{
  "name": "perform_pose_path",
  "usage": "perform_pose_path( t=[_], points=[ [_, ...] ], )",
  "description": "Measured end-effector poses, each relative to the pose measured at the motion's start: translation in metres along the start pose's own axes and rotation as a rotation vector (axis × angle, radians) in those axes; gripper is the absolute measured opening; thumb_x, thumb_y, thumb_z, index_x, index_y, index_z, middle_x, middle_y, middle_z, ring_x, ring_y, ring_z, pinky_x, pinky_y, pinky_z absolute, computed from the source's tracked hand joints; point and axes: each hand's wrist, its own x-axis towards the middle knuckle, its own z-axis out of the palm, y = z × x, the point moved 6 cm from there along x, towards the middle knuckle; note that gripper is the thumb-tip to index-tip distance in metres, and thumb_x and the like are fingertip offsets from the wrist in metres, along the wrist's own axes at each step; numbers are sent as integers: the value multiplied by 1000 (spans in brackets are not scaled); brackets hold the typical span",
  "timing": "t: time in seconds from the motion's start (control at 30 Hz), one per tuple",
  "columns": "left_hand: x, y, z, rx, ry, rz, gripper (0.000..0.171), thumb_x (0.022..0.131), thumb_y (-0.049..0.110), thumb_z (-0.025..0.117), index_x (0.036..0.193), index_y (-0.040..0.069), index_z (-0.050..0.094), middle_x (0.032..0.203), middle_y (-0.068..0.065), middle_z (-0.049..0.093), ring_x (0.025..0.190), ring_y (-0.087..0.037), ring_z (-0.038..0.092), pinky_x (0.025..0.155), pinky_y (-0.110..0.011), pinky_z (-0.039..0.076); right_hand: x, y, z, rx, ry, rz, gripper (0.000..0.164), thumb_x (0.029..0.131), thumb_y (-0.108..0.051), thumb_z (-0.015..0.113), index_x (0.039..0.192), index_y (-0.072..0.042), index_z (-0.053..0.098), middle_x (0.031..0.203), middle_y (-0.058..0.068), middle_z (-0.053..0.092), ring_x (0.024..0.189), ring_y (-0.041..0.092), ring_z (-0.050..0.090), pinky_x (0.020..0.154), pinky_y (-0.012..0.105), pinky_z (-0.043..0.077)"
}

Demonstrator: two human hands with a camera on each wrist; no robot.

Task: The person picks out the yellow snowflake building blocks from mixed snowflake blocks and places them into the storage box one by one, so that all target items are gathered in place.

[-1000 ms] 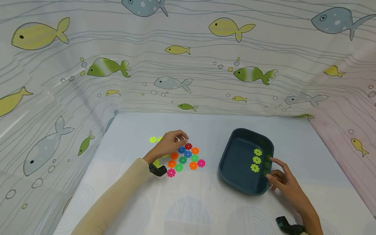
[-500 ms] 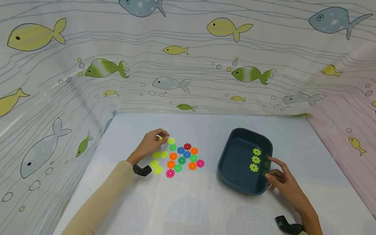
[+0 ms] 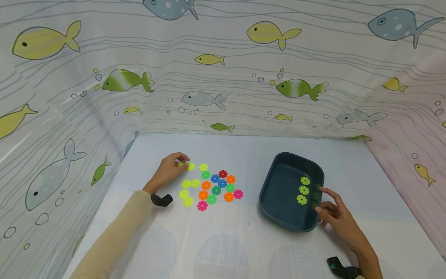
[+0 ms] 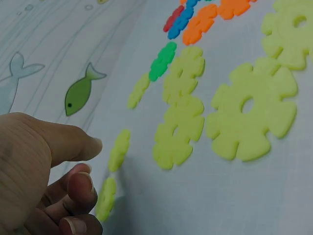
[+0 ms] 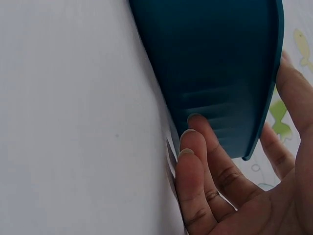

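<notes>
on my feed the left hand (image 3: 168, 169) has swung outward over the last second, away from the other coloured pieces (image 3: 218, 191) to the two outermost yellow pieces (image 3: 191, 166). its fingers are loosely bent, thumb and index apart, and i see nothing pinched between them, so i judge this a reach with no pickup made. the tray (image 3: 278, 201) sits as it did, three yellow discs (image 3: 305, 190) in a row inside. the right hand (image 3: 339, 217) grips its rim, other fingertips against the outer wall. below i see a pale surface (image 3: 188, 224) with faint printed arches; fish-patterned sheeting (image 3: 240, 77) rises behind and at both sides.
</notes>
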Motion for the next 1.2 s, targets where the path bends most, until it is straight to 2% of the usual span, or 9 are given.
perform_pose_path(
  t=[0.3,0.7,1.0,1.2],
  points=[
    [-2,-11,-7,46,27,-34,29,94,16,75,121,7,67,118,-14,60,81,-24,49,71,-34,41,0,1,0,15,-9,-13,69,105,-14,61,162,-21,23,104,18,63,76,27,65,64,35,56],
    [-3,-20,-9,62,-4,-128,41,94,21,77,129,2,66,123,-16,58,89,-25,50,76,-35,43,0,2,0,11,-11,-12,68,105,-15,61,162,-21,23,103,17,64,76,27,65,64,35,56],
    [-3,-23,-11,76,-13,-154,38,93,25,79,121,1,67,118,-17,61,98,-30,55,82,-39,47,-1,1,0,14,-12,-21,69,105,-14,61,162,-20,22,103,16,64,77,26,65,64,35,56],
    [-4,-19,-12,51,-19,-148,34,93,22,79,115,4,60,106,-14,61,87,-26,58,73,-35,49,0,2,0,15,-10,-20,69,105,-14,61,162,-20,22,103,17,64,76,27,65,64,35,56]
  ],
)
